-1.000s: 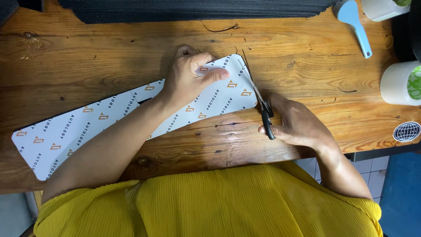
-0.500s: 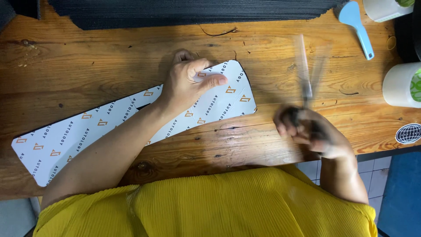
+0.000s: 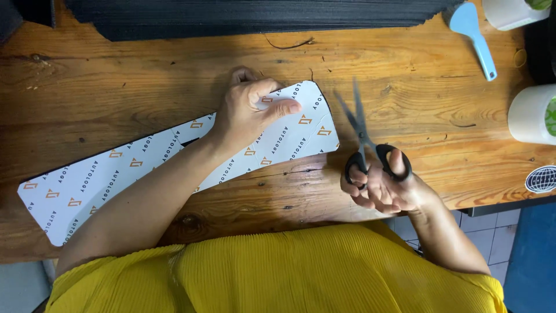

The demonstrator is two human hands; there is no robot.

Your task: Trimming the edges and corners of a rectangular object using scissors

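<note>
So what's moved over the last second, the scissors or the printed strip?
The scissors: the right hand lifted them off the end of the white printed strip and drew them away to the right, blades now slightly apart and clear of it. The left hand kept pressing the strip, which barely shifted.

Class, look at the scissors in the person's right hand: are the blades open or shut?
Open, slightly: the scissors show two blurred blades spreading apart above the black handles in the right hand.

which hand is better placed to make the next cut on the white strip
Probably the right hand: its fingers are through the black handles of the scissors, blades slightly open, just off the rounded end of the strip. The left hand lies flat on that strip, pressing it to the table.
</note>
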